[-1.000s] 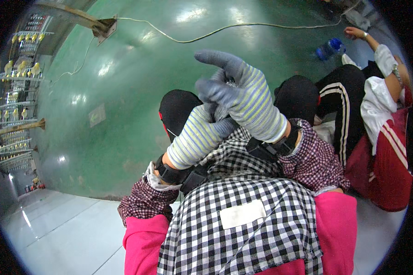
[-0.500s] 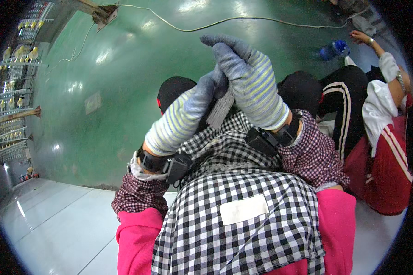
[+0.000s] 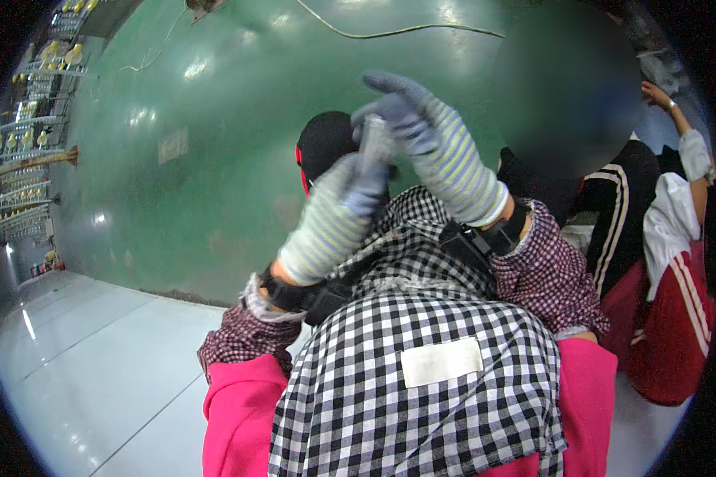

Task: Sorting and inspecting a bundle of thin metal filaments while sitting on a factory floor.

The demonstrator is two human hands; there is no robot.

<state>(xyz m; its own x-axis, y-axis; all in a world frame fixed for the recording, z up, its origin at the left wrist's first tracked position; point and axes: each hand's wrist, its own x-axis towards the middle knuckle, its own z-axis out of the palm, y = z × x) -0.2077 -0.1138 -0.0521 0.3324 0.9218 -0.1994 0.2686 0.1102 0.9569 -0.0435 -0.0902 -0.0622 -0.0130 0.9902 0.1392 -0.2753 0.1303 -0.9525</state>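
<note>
Gloved hands at a black knee. The left hand closes its fingers around a grey bundle, motion-blurred, between the hands; the right hand curls beside it, grip indeterminable. Surroundings: green floor, pale cable, racks bearing small yellow pieces, a co-worker's black-trousered leg. A dark blurred disc hides the upper right.
</note>
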